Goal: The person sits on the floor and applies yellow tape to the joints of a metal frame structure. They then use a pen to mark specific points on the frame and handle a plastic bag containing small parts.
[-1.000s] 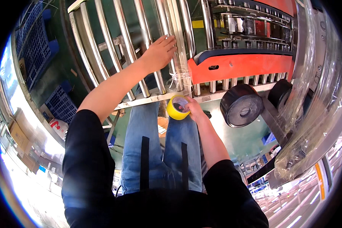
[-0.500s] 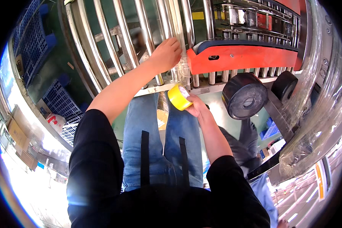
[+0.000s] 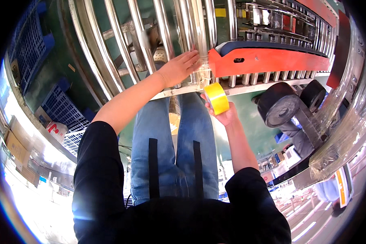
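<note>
A roll of yellow tape [image 3: 218, 100] is gripped in my right hand [image 3: 228, 117], just in front of the conveyor's near rail. My fingers hold it from its lower side, and its outer band faces up. My left hand [image 3: 180, 68] reaches over the metal rollers [image 3: 162, 30], its fingers stretched out flat and held together. Its fingertips lie at the clear film [image 3: 204, 67] wrapped round the rollers' end, beside the orange-red guard [image 3: 268, 63]. I see nothing held in the left hand; its palm is hidden.
Black wheels [image 3: 278, 105] on a metal bracket stand to the right, beside a film-wrapped post [image 3: 329, 150]. Blue plastic crates [image 3: 65, 107] sit on the left. The conveyor's near rail [image 3: 248, 88] runs across in front of my legs.
My right hand has moved right and turned the tape roll. The left hand's curled fingers have straightened and flattened. The view has shifted slightly, and the person at right has moved away.
</note>
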Demonstrator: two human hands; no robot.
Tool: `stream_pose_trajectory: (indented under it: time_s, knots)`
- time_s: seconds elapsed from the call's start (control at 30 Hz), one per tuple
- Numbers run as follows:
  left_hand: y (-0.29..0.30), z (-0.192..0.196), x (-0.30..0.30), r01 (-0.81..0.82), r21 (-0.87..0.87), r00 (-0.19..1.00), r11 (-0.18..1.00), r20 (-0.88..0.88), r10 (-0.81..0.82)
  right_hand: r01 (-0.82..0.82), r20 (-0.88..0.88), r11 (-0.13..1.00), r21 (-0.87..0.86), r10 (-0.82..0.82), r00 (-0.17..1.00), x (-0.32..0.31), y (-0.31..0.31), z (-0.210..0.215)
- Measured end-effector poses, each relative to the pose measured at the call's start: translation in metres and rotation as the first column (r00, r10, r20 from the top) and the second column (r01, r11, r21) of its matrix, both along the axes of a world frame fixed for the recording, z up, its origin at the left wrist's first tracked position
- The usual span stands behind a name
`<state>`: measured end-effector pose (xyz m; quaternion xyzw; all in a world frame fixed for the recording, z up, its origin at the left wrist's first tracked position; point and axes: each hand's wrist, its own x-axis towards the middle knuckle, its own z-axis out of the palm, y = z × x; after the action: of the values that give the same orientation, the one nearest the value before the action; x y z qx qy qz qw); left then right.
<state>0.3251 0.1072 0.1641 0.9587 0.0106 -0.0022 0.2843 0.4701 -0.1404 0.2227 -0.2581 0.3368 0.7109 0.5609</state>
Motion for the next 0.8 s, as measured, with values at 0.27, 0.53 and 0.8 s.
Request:
stream_pose_trajectory:
  time_s: [0.27,0.53,0.8]
  knots:
    - [-0.031,0.014,-0.018,-0.071,-0.109,0.981,0.991,-0.188,0.050,-0.233,0.190,0.871,-0.433,0.340,0.921,-0.010,-0.078,-0.001]
    - [-0.042,0.012,-0.009,0.088,0.116,0.965,0.989,-0.258,-0.056,0.221,0.081,0.944,-0.245,-0.207,0.975,-0.066,-0.079,0.015]
    - [-0.049,0.017,-0.007,0.074,0.150,0.959,0.986,-0.283,-0.029,0.149,0.251,0.968,-0.200,-0.096,0.963,-0.033,-0.078,0.029]
